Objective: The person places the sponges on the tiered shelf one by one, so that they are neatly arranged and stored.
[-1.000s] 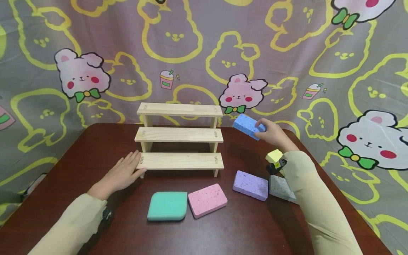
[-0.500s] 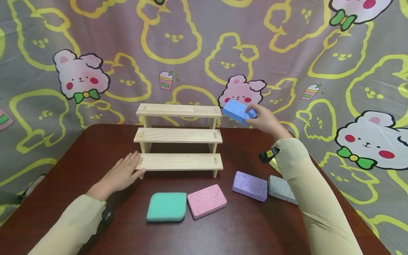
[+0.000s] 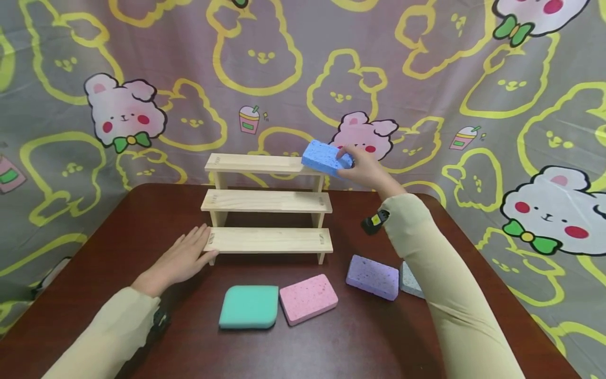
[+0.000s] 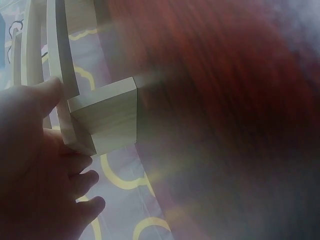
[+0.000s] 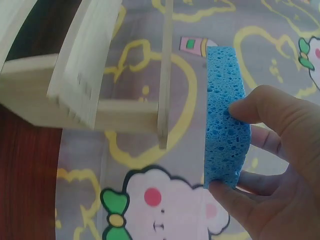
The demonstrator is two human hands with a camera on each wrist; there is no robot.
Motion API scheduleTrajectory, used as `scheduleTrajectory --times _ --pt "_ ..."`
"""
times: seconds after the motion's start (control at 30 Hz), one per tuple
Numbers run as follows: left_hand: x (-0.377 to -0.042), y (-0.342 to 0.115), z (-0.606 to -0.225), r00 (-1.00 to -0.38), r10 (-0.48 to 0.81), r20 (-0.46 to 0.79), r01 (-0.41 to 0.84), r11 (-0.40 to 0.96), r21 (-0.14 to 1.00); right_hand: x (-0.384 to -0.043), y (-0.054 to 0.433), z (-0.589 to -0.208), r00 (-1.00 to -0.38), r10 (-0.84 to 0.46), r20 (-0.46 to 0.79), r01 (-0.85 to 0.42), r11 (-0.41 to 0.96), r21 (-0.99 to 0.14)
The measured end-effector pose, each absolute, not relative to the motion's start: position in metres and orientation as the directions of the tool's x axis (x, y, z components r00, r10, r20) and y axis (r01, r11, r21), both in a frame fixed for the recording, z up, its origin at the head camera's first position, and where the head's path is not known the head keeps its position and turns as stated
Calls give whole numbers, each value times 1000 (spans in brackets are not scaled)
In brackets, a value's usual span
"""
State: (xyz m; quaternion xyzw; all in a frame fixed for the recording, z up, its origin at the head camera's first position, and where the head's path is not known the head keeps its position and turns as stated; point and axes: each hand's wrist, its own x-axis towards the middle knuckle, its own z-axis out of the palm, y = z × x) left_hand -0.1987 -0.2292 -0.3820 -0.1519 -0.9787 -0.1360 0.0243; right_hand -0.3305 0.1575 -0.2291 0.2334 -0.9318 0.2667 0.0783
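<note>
- Head view: I look down on a reddish-brown wooden table [image 3: 303, 350] backed by a bunny-print curtain [image 3: 407, 31]. A three-tier wooden riser [image 3: 265, 201] stands towards the far side of it.
- Head view, right side: the right hand [image 3: 362, 167] pinches one end of a blue sponge [image 3: 325, 157], its thumb and fingers clamped on it. The sponge hangs in the air at the right end of the riser's top board. I judge the end grip leaves the rest of the sponge jutting freely towards the board.
- Head view, left side: the left hand [image 3: 177, 260] lies palm down, fingers extended and close together, at the left end of the lowest board, probably to steady the riser.
- Head view, front: a teal sponge [image 3: 249, 307] and a pink sponge [image 3: 309, 299] lie side by side. To their right are a purple sponge [image 3: 372, 277] and a grey sponge [image 3: 411, 280], partly hidden by the sleeve. All lie flat, seemingly within easy reach.
- Left wrist view: I see the thumb against the lowest board and the other fingertips slightly spread past its end, grasping nothing.
- Right wrist view: I see the blue sponge edge-on, gripped between digits, a gap separating it from the top board.
</note>
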Motion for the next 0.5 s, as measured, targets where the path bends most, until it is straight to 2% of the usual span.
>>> scheduleTrajectory --times 0.27,0.5 --pt "-199 -229 -382 -954 286 86 298 922 247 -333 127 -230 -847 -456 275 -532 729 -431" --pt "-200 -231 -384 -955 284 82 295 924 241 -335 101 -233 -839 -490 236 -541 701 -464"
